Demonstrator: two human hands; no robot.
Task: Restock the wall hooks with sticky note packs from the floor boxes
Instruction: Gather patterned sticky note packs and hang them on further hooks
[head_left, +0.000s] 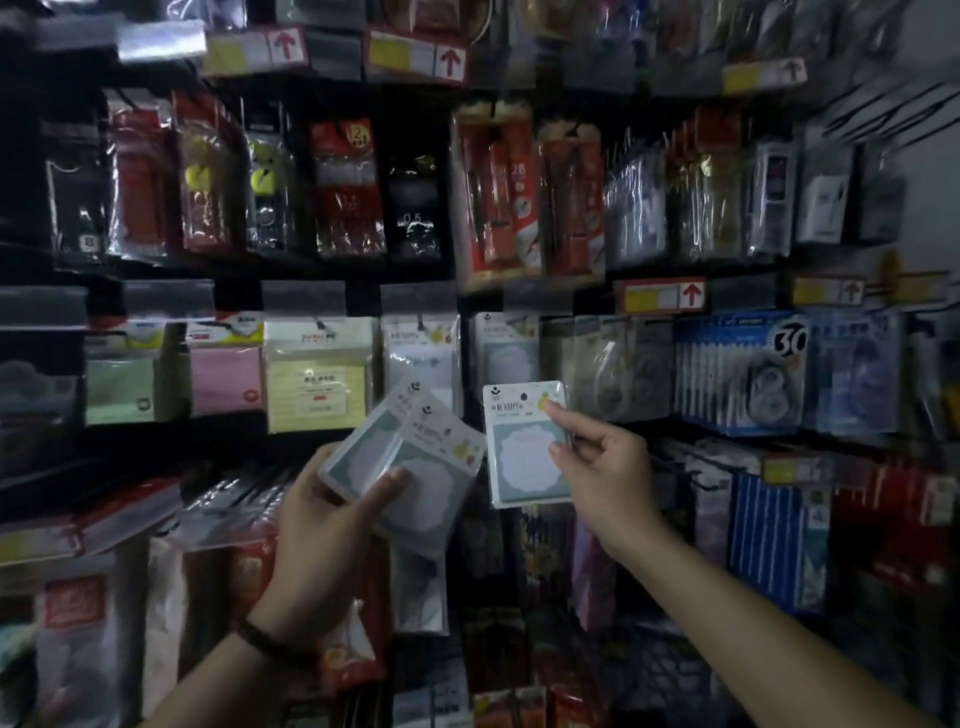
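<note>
My right hand pinches one sticky note pack at frame centre; my left hand grips a tilted stack of packs

Both arms are raised out front, the left hand with a dark bracelet on its wrist, thumb clamped over a stack of sticky note packs, and the right hand reaching higher, pinching a single pack by its right edge.
</note>
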